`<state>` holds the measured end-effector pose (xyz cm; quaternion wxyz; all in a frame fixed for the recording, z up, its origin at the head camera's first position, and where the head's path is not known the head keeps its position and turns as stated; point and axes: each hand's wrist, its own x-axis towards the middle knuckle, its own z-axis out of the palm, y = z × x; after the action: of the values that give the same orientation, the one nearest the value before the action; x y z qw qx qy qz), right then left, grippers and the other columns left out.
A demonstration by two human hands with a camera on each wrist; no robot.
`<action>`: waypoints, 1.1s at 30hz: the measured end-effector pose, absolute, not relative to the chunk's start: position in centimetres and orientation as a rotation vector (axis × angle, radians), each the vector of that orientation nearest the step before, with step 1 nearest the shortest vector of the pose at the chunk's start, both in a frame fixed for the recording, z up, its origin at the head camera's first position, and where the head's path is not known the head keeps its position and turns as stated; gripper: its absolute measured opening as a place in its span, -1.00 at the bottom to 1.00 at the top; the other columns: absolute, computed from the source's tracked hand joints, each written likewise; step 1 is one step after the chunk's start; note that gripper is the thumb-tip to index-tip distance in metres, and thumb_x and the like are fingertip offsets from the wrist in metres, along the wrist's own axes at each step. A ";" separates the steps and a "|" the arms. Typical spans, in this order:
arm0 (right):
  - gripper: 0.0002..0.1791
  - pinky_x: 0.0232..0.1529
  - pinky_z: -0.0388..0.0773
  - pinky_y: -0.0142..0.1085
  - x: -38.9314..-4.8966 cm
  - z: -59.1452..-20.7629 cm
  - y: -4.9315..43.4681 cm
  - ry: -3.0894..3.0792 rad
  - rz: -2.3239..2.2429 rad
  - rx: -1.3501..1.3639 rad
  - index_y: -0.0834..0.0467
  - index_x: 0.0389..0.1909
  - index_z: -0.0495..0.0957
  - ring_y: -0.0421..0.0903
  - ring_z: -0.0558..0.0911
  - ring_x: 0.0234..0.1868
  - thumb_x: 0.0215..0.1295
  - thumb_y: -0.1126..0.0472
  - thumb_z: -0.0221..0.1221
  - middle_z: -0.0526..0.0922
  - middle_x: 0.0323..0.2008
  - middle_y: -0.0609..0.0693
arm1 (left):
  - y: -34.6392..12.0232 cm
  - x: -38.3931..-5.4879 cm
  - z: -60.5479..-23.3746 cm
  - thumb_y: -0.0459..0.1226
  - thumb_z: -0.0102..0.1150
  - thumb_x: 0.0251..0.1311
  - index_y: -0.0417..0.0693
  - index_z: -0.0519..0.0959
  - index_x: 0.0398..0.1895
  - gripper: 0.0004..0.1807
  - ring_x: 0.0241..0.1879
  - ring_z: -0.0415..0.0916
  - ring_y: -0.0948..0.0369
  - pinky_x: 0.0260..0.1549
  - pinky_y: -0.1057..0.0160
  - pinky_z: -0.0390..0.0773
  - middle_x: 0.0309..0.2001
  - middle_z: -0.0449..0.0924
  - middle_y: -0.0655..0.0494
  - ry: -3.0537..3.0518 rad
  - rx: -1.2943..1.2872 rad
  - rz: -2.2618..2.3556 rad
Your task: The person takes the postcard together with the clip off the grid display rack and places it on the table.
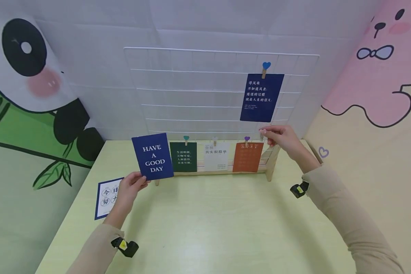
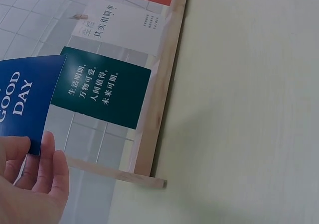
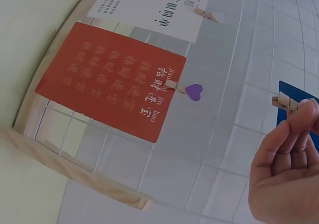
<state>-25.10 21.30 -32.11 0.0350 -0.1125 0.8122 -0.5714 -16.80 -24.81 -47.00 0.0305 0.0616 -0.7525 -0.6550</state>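
By its lower edge my left hand [image 1: 128, 190] pinches a blue card [image 1: 153, 156] lettered "HAVE A GOOD DAY", held up before the rack's left end. Its thumb lies on the card's front in the left wrist view. In the right wrist view my right hand [image 3: 284, 169] pinches a small wooden clothespin [image 3: 285, 102] in front of the white wire grid [image 1: 191, 91]. Clipped low on the grid are a green card [image 1: 183, 160], a white card [image 1: 216, 161] and an orange card [image 1: 248, 160]. Higher up, a heart clothespin [image 1: 266, 65] holds another dark blue card [image 1: 260, 110].
A white card with a blue border [image 1: 104, 198] lies on the table [image 1: 205, 228], partly behind my left forearm. Wooden feet [image 1: 270, 173] support the grid. Cartoon-printed panels [image 1: 370, 87] stand on both sides, and a white sheet [image 1: 89, 45] hangs behind.
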 end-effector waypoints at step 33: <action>-0.58 -0.41 0.51 -0.42 -23.0 -38.4 28.5 2.473 -1.560 -0.208 0.46 -0.04 0.35 -0.22 0.44 -0.53 0.29 0.16 0.00 0.44 -0.49 0.06 | -31.7 -14.6 -58.6 -0.32 -0.06 0.24 -0.39 0.25 0.06 -0.62 -0.36 0.51 0.36 -0.31 0.41 0.50 -0.19 0.39 -0.04 -2.242 0.570 -2.081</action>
<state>-22.99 28.48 -38.40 0.1049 -0.0707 0.8389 -0.5293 -14.59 -31.66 -58.63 0.0149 0.1832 -0.7204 -0.6688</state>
